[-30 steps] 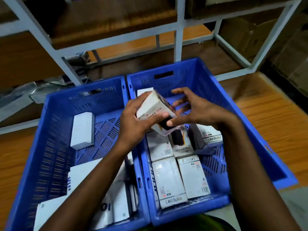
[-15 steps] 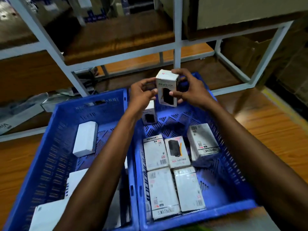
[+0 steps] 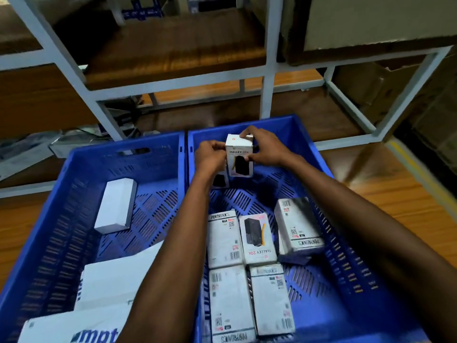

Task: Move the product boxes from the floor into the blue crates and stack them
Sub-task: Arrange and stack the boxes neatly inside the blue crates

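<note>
Box (image 3: pixel 239 154) lowered into crate (image 3: pixel 291 134); neighbour box (image 3: pixel 220 180) half-hidden.

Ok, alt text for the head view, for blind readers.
The left hand and right hand hold a Halley 20K box upright at the far end of the right blue crate; more boxes lie nearer. The left crate holds white boxes.

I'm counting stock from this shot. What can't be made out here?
Head view:
Small box behind the held box: mostly hidden by the left hand.
Nearest boxes in the right crate: cut off by the bottom edge.
White packages in the left crate: covered by the left forearm.
Barcode print: too small.
</note>
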